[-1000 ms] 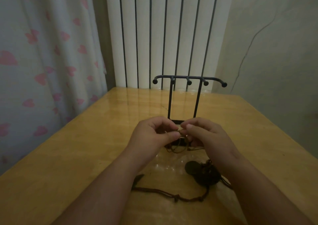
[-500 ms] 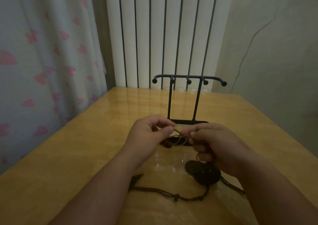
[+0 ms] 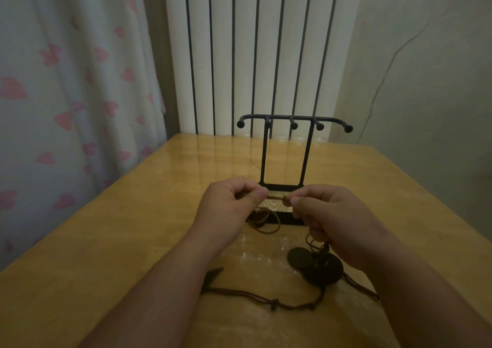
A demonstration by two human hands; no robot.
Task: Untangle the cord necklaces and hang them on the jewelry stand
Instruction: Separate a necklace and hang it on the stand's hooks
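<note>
Cord (image 3: 277, 198), seemingly taut, between hands (image 3: 229, 206) (image 3: 332, 221)

wooden table (image 3: 106, 241) | heart-print curtain (image 3: 66, 94) left | white radiator (image 3: 245, 49) behind

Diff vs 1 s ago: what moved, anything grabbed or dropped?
The left-hand grip and right-hand grip drew slightly apart, stretching a short length of light cord between them; earlier their fingertips met. Nothing let go: both still pinch it. The bare jewelry stand and the dark necklace on the table stayed put.
</note>
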